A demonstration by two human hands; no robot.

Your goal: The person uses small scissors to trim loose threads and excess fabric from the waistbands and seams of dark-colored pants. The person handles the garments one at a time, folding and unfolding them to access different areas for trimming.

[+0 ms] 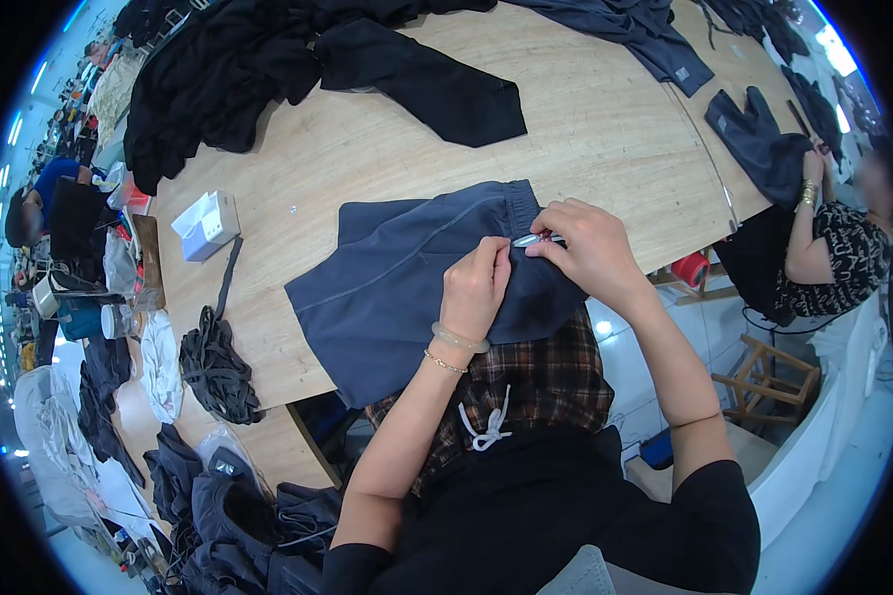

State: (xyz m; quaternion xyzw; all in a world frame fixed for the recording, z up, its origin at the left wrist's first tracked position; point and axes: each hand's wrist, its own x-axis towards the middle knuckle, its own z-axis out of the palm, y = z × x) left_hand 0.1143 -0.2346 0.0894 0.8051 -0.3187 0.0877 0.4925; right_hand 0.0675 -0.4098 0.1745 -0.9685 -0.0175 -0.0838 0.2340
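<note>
Dark blue-grey shorts lie across the near edge of the wooden table, their gathered elastic waistband on the right. My left hand is closed, thumb and fingers pinching the cloth just below the waistband. My right hand grips a slim, shiny, pale tool, whose tip points left toward my left fingertips. Fingers hide much of the tool, so its exact kind does not show. Both hands are close together over the shorts.
Black garments are heaped at the far left, beside a flat black piece. A small white box and a bundle of dark straps sit leftward. At right, a co-worker handles dark cloth near a wooden stool.
</note>
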